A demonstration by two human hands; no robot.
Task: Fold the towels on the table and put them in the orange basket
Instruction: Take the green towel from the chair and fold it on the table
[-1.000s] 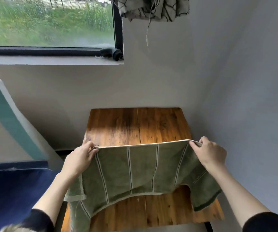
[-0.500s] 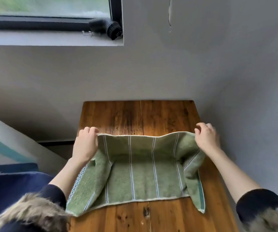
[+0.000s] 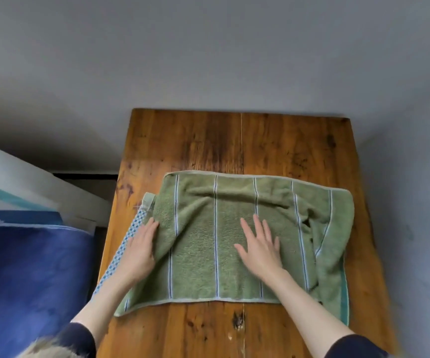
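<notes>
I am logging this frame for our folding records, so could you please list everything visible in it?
towel: one, green with pale stripes, folded over and lying rumpled on the table
table: one, brown wood, against the grey wall
wall: grey, behind and right of the table
blue fabric: one, dark blue, left of the table
left hand: flat on the towel's left edge
right hand: flat on the towel's middle, fingers spread
</notes>
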